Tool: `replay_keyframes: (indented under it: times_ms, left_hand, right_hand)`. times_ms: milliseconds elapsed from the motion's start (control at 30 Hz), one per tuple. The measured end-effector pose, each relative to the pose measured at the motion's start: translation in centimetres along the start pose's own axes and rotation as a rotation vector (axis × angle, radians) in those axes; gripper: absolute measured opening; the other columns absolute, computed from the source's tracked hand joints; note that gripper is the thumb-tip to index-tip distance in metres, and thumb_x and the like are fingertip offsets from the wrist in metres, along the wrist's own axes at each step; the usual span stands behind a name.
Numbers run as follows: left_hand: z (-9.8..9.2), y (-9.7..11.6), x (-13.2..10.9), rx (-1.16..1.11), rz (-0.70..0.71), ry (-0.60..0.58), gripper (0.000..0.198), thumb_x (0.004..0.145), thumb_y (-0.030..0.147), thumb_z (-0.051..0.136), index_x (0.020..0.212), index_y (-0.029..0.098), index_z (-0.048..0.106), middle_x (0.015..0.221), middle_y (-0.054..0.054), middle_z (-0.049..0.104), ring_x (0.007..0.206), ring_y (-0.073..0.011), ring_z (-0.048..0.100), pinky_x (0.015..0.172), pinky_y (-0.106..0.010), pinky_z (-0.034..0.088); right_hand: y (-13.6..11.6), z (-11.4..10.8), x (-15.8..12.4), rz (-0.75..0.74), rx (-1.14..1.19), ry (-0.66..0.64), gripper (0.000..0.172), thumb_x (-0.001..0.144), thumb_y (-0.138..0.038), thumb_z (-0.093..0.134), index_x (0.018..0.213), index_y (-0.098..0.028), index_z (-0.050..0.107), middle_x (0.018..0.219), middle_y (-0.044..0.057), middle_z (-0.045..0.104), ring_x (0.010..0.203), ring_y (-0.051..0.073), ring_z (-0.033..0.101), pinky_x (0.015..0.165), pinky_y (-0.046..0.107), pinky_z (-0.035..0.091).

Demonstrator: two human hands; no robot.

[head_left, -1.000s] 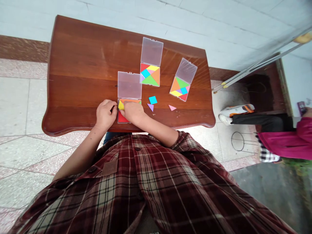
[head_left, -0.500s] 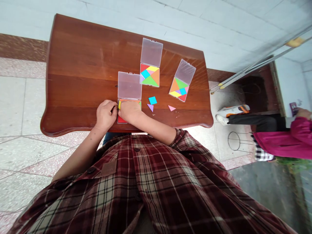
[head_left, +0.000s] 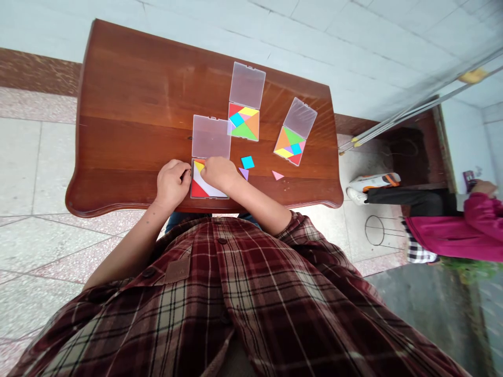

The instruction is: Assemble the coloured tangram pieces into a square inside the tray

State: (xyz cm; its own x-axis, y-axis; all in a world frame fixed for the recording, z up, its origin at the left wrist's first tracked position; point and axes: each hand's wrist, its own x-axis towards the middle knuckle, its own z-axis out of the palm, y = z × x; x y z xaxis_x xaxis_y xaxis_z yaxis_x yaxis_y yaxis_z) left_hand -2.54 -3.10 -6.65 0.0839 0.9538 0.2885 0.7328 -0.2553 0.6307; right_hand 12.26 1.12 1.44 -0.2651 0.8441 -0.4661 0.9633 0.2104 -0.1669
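An open clear plastic tangram box (head_left: 210, 195) lies in front of me, its lid (head_left: 211, 137) folded back. My left hand (head_left: 173, 182) is closed, with its fingertips at the box's left edge. Above the tray, my right hand (head_left: 220, 174) has its curled fingers at a yellow tangram piece (head_left: 198, 165) in the upper left part. A red triangle (head_left: 198, 190) fills the lower left corner, and bare white floor shows beside it. Some orange shows along the top edge; my right hand hides the rest. Right of the box lie a blue square (head_left: 248, 162), a partly covered purple triangle (head_left: 244, 173) and a pink triangle (head_left: 277, 175).
Two more open tangram boxes with fitted pieces, one (head_left: 244, 122) behind and one (head_left: 290, 145) to the right, rest on the brown wooden table (head_left: 133, 115). A person in a magenta top (head_left: 444, 238) sits at the right, near a wire stand (head_left: 375, 230).
My right hand has shifted a little to the right and up, uncovering white tray floor and more of the red triangle. The yellow piece now sits at a different angle. My left hand stays put.
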Motion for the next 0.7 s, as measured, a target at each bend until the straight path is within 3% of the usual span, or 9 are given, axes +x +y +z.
replay_keyframes:
  times_ms: [333, 700]
  left_hand:
    - [-0.2, 0.1, 0.1, 0.012, -0.006, -0.006, 0.017, 0.084, 0.02, 0.048, 0.083, 0.02, 0.064, 0.084, -0.006, 0.066, 0.082, -0.0203, 0.06, 0.078, -0.034, 0.048]
    - [-0.1, 0.0, 0.0, 0.002, 0.004, 0.001, 0.016, 0.084, 0.019, 0.047, 0.081, 0.021, 0.063, 0.082, -0.004, 0.065, 0.081, -0.0191, 0.058, 0.077, -0.033, 0.047]
  right_hand:
    - [0.8, -0.1, -0.8, -0.012, 0.094, -0.036, 0.029, 0.093, -0.023, 0.044, 0.104, -0.014, 0.07, 0.105, 0.013, 0.074, 0.098, 0.024, 0.067, 0.083, 0.035, 0.05]
    - [0.4, 1.7, -1.4, -0.051, 0.058, -0.054, 0.029, 0.09, -0.029, 0.05, 0.106, -0.014, 0.069, 0.107, 0.014, 0.073, 0.1, 0.027, 0.067, 0.079, 0.035, 0.05]
